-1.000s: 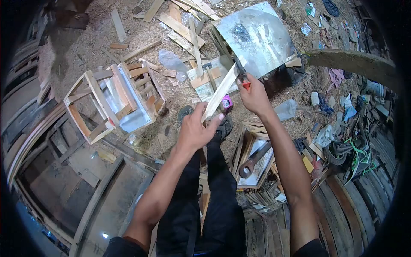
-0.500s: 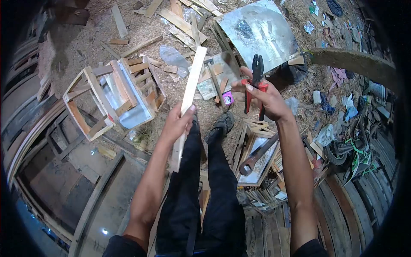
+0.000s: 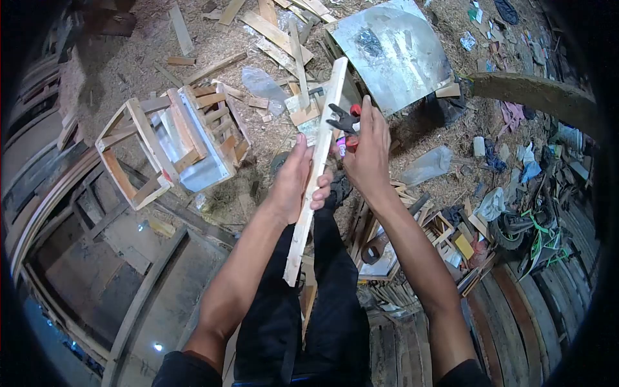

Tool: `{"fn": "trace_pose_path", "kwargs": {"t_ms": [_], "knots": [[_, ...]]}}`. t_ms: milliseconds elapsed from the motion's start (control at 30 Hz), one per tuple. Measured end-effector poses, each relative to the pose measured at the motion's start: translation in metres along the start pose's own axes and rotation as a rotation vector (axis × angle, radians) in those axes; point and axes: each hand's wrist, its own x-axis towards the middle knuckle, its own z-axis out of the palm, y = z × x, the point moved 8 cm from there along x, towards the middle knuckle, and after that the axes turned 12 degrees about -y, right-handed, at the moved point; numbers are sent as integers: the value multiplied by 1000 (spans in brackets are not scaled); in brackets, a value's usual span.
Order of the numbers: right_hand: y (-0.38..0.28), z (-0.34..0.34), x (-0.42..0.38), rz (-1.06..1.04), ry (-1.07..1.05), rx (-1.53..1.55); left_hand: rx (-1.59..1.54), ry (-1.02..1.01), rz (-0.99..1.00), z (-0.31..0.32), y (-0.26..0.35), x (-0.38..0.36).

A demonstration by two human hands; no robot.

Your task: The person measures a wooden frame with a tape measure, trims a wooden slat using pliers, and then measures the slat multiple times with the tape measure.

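Observation:
A long pale wood strip [image 3: 308, 222] slants upward in front of my legs. My left hand [image 3: 298, 184] holds it near the middle, with the fingers wrapped round it. Black-jawed pliers [image 3: 343, 119] with red handles are in my right hand [image 3: 369, 151], and its fingers are closed round the handles. The jaws lie at the strip's upper part; whether they grip anything there cannot be made out. Behind the pliers a small pink object [image 3: 342, 147] is partly hidden.
Wooden frames [image 3: 148, 145] stand on the left. A metal-topped box [image 3: 393, 55] is at the upper right of centre. Wood scraps [image 3: 277, 35] litter the ground. Below right are a rusty wrench-like tool [image 3: 373, 251] and a clear plastic bag [image 3: 429, 164].
The strip has moved right and is turned slightly. My left hand has moved right with it. My right hand has swung left, bringing the pliers from beside the strip to its upper part.

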Motion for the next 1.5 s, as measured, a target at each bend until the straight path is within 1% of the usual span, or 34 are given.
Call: {"fn": "trace_pose_path", "kwargs": {"t_ms": [33,100,133,267,333,567,633,667,733,767,833,867,900,933,967,1033,1100,1167,1200,1233,1300,1333,1367,1433,1467,1500], "knots": [[-6,-4,0,-23,54,-205,1,2,0,4,-1,0],[-8,-6,0,-31,66,-261,20,15,28,9,0,-1],[-8,-8,1,-41,78,-320,98,23,15,7,-1,-2],[6,-6,6,-78,17,-268,181,59,-9,7,-4,-8],[4,-4,8,-92,-28,-336,211,47,2,4,-5,-9],[2,0,8,-61,-110,-363,203,90,11,2,1,-7],[7,7,8,-47,-173,-107,122,86,-2,3,1,-5],[9,13,6,-49,-174,-104,123,89,-2,2,1,-4],[14,14,4,-63,-62,301,69,41,10,6,3,1],[15,17,2,-66,-63,301,69,42,12,7,5,3],[12,10,-4,-50,31,269,114,43,11,9,10,6],[11,7,-6,-50,30,270,86,55,48,5,11,8],[12,6,-5,50,-31,373,86,55,48,5,12,9],[13,6,-5,150,-94,476,299,126,48,1,17,9],[9,2,-5,149,-95,478,510,197,47,-3,24,9],[-5,-19,-8,21,42,423,521,235,56,-3,32,7],[-8,-29,-9,18,55,397,684,263,-14,-2,37,5],[9,-4,-4,251,-387,96,693,248,13,-5,40,3],[0,-10,-4,141,-323,132,701,240,33,-7,43,1],[-3,-12,-7,137,-323,134,703,242,36,-12,47,-1],[-24,-40,-13,-84,-30,347,676,228,-72,-23,43,-4],[-27,-41,-15,-84,45,330,688,241,-74,-24,42,-4],[-24,-43,-12,-85,49,328,691,237,-71,-27,39,-1],[-6,-4,-8,229,-474,20,864,193,75,-22,42,3],[-15,-15,-12,213,-362,138,867,196,81,-27,44,1],[-19,-15,-7,199,-354,135,791,216,-9,-33,47,-1]]}}
